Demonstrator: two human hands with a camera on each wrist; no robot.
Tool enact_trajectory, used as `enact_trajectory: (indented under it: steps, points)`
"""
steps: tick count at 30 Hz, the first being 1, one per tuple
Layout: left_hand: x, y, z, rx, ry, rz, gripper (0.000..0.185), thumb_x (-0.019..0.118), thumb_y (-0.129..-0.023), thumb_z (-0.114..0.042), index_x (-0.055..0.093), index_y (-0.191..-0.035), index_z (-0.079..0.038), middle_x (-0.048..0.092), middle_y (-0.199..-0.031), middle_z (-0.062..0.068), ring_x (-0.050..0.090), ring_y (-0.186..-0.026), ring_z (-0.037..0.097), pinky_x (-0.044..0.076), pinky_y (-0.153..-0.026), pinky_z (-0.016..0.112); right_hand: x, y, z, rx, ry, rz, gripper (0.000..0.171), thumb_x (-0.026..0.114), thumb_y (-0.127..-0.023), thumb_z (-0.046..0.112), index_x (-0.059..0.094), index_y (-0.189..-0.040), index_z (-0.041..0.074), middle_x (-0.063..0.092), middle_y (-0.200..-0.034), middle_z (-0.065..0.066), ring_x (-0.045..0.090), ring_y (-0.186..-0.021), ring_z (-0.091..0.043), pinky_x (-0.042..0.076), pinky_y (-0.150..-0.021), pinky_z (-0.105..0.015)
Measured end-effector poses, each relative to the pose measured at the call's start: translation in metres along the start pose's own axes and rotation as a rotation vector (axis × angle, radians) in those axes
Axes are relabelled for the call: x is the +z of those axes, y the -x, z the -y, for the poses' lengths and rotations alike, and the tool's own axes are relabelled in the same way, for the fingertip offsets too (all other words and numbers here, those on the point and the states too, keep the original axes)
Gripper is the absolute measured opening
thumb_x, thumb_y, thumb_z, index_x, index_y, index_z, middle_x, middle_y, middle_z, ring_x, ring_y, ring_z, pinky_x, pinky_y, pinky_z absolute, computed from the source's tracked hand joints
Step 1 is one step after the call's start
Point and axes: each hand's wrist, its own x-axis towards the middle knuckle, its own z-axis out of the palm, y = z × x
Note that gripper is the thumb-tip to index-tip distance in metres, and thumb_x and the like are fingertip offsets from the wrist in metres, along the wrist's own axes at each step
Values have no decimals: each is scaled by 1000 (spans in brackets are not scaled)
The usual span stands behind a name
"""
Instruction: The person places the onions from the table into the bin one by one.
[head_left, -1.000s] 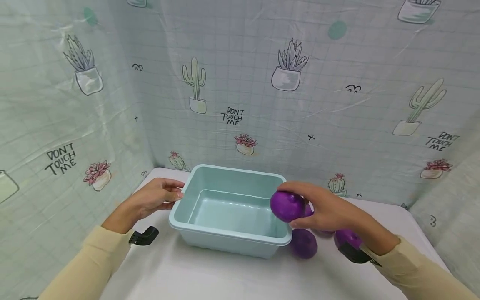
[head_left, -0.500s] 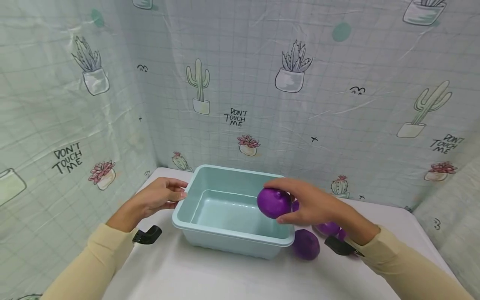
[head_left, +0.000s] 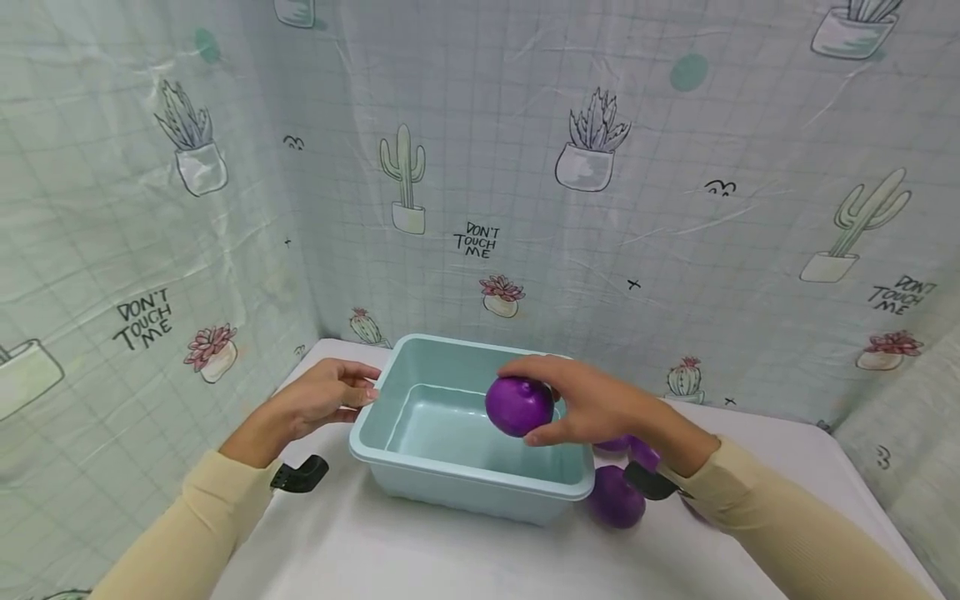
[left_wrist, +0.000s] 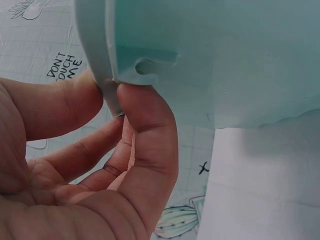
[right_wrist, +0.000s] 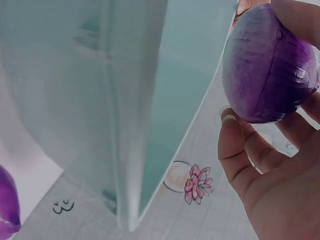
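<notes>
A light blue-green plastic basin (head_left: pixel 472 482) stands on the white table, its inside bare. My left hand (head_left: pixel 318 398) pinches the left rim; the left wrist view has the thumb on one side of the basin's lip and a curled finger (left_wrist: pixel 152 125) beneath it. In my right hand (head_left: pixel 592 404) is a purple onion (head_left: pixel 519 406), gripped between thumb and fingers above the right half of the basin. The right wrist view gives this onion (right_wrist: pixel 267 65) a paler, streaked side. Part of the basin's right rim is hidden behind my right hand.
Several more purple onions lie right of the basin, one onion (head_left: pixel 617 497) close by its front right corner, others partly behind my right wrist. A cactus-printed curtain (head_left: pixel 525 167) rises behind and beside the white table (head_left: pixel 420 558).
My right hand has carried the onion leftward, from the basin's right rim to above its inside. The left hand keeps its hold on the rim. The head view has shifted slightly.
</notes>
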Motion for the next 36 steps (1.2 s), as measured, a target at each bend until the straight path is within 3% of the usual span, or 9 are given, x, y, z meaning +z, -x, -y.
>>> enact_trajectory:
  steps: [14,19,36]
  points:
    - [1,-1,3,-1,18,0,50,67,-100,-7,52,-146,5,66,-110,10,65,-94,20,60,-81,32,0,-40,5,-71,1,5,78,88,-82,27,51,-150,15,61,-143,-2,60,-119,-19,56,-89,-31]
    - [1,-1,1,0,11,-1,49,67,-100,-7,52,-146,5,65,-110,11,65,-94,20,60,-82,32,2,-54,5,-51,7,6,77,88,-82,27,52,-150,16,61,-143,-1,61,-116,-18,56,-88,-31]
    - [1,-3,2,-11,-2,-16,49,67,-99,-7,53,-146,3,66,-110,11,67,-94,22,61,-86,35,21,-105,-2,-11,68,30,81,85,-83,29,49,-153,12,56,-153,-9,55,-138,-29,50,-112,-46]
